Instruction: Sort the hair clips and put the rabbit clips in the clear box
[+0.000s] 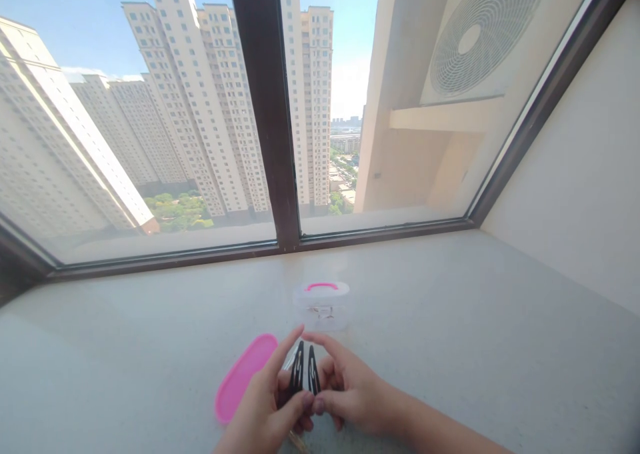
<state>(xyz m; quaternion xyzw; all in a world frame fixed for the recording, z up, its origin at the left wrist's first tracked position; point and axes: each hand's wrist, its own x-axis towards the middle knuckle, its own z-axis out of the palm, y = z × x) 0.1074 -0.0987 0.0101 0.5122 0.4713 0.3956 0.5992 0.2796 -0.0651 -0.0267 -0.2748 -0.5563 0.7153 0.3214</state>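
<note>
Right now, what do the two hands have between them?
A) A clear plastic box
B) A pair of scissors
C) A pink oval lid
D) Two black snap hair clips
D: two black snap hair clips stand upright side by side between the left hand and the right hand.

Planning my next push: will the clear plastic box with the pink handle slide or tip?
The clear plastic box looks light, thin-walled with little inside, so it would probably slide on the smooth sill. Its flat, squat base suggests tipping is unlikely.
</note>
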